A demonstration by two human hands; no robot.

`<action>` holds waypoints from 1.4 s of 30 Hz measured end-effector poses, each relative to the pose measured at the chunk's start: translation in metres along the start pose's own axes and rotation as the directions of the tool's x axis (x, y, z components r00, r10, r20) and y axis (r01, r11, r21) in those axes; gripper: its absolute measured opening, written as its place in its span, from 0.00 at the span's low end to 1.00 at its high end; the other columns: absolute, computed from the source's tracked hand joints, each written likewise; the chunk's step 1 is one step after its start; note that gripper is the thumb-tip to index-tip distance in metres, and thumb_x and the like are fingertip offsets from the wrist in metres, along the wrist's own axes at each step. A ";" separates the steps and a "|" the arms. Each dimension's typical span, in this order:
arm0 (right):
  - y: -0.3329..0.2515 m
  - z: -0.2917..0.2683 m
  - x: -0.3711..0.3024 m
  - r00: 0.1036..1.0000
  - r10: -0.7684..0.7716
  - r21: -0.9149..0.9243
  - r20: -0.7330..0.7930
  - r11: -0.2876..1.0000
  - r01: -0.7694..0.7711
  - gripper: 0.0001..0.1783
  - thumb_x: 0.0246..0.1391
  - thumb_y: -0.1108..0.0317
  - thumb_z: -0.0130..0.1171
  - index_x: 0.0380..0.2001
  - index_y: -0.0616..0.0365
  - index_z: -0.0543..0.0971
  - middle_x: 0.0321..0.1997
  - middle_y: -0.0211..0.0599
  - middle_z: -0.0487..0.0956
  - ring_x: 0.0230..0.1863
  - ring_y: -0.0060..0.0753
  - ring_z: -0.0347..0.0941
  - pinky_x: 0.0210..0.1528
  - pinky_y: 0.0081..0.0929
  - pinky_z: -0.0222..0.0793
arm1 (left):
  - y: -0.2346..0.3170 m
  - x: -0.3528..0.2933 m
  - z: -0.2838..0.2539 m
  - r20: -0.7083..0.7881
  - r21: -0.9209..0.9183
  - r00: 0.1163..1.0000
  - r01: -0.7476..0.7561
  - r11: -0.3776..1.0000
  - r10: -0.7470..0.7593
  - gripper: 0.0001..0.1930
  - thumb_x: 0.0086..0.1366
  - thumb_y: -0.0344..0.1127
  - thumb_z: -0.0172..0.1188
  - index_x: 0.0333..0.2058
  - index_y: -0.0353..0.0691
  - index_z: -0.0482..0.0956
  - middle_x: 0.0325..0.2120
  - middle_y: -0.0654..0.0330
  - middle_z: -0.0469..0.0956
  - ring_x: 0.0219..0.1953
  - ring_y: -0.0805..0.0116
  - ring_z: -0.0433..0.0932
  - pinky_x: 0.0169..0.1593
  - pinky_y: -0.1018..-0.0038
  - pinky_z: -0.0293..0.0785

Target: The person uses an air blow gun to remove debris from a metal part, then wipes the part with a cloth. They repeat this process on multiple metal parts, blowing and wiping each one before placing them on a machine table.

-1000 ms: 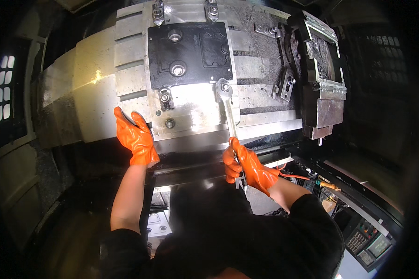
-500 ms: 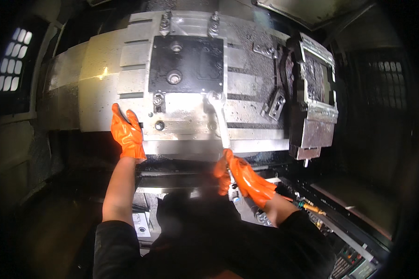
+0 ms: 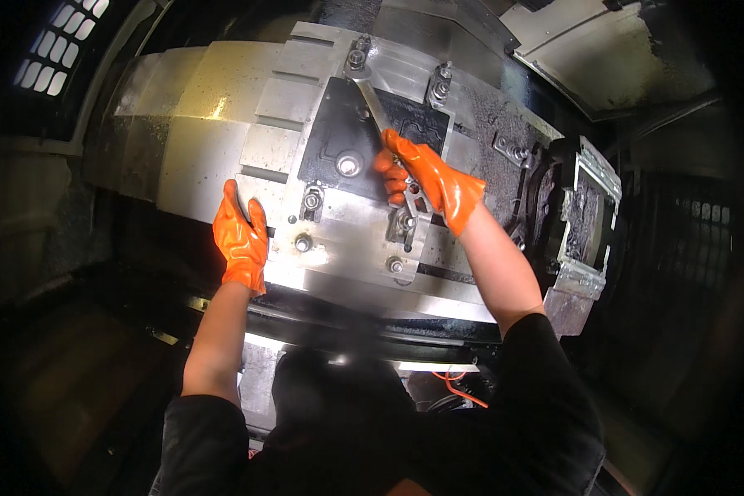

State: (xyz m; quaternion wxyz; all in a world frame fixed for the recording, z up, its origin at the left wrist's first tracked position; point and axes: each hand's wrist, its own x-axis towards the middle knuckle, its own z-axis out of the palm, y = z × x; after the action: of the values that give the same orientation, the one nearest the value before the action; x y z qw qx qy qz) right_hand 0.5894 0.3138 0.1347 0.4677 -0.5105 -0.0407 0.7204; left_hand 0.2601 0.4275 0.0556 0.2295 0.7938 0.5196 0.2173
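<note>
My right hand [image 3: 426, 175], in an orange glove, is closed round the handle of a long metal wrench [image 3: 374, 107]. The wrench slants over a dark flat plate [image 3: 329, 136], and its far head reaches the far left clamp [image 3: 356, 59]; whether it sits on the nut I cannot tell. My left hand [image 3: 242, 241], gloved in orange too, rests at the front edge of the slotted machine table [image 3: 192, 169], thumb and fingers apart, holding nothing. More bolted clamps stand around the plate: a near left clamp [image 3: 312, 201], a near right clamp [image 3: 403, 223] and a far right clamp [image 3: 441, 84].
Right of the plate, a loose-looking clamp piece [image 3: 512, 150] lies on the chip-strewn table. A bulky metal fixture [image 3: 583, 223] stands at the table's right end. Two bolts [image 3: 303, 243] rise near the front edge. An orange cord [image 3: 459, 390] hangs below the table.
My right hand has carried the wrench forward, its head passing from the near right clamp to the far left one. My left hand stays at the table edge. The view has tilted and shifted.
</note>
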 end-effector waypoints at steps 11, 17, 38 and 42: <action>0.022 -0.002 0.049 0.948 -0.122 0.298 0.295 0.954 0.030 0.23 0.73 0.44 0.52 0.38 0.54 0.73 0.24 0.29 0.66 0.24 0.31 0.65 0.31 0.39 0.74 | -0.010 0.004 0.005 -0.072 0.037 0.996 -0.047 0.998 0.050 0.27 0.70 0.32 0.61 0.66 0.32 0.69 0.52 0.41 0.79 0.51 0.39 0.79 0.57 0.60 0.76; 0.028 0.024 0.046 0.976 -0.066 0.364 0.208 0.931 -0.015 0.28 0.72 0.36 0.45 0.33 0.50 0.70 0.17 0.24 0.64 0.22 0.31 0.63 0.32 0.37 0.66 | -0.008 0.006 0.003 -0.123 -0.054 0.990 -0.082 0.995 0.075 0.28 0.67 0.30 0.63 0.64 0.30 0.69 0.45 0.38 0.80 0.44 0.35 0.80 0.50 0.54 0.77; 0.027 0.103 0.061 0.960 -0.143 0.229 -0.242 0.953 0.200 0.27 0.73 0.41 0.48 0.37 0.56 0.76 0.22 0.25 0.66 0.23 0.31 0.64 0.32 0.38 0.65 | -0.031 -0.003 0.025 -0.141 -0.129 0.990 -0.014 0.992 -0.005 0.19 0.78 0.33 0.54 0.63 0.32 0.72 0.62 0.61 0.75 0.58 0.73 0.74 0.51 0.74 0.81; 0.095 0.077 -0.017 0.992 -0.074 0.265 0.105 0.963 0.044 0.30 0.71 0.38 0.50 0.33 0.57 0.74 0.20 0.29 0.66 0.21 0.31 0.67 0.28 0.37 0.72 | -0.030 0.000 0.020 -0.136 -0.011 0.989 -0.052 0.999 0.050 0.20 0.79 0.43 0.54 0.62 0.39 0.74 0.63 0.74 0.75 0.57 0.78 0.72 0.51 0.76 0.82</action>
State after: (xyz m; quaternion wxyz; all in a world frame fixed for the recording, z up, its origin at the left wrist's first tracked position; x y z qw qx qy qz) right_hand 0.4703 0.2809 0.1321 0.5490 -0.4009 0.0131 0.7333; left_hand 0.2497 0.4359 0.0222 0.1938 0.7886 0.5118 0.2805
